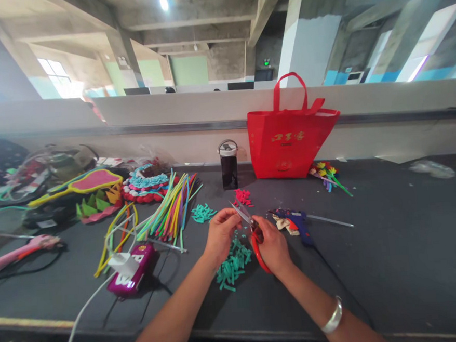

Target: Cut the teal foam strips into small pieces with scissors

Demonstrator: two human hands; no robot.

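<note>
My right hand (272, 243) grips a pair of scissors (260, 252) by the red handles, with the blades pointing up and left. Close to the blade tips, my left hand (225, 231) is closed in a pinch; whatever is between its fingertips is too small to make out. Below both hands lies a loose pile of short green strips (234, 264). A smaller heap of teal pieces (203, 213) sits beyond my left hand, and a heap of red pieces (243, 197) lies just past the scissors.
A blue glue gun (303, 227) lies right of my hands, its cord running toward the front edge. Colourful pipe cleaners (172, 209), a purple power block (135, 271) and a pink glue gun (26, 253) are leftward. A dark bottle (229, 168) and red bag (288, 140) stand behind.
</note>
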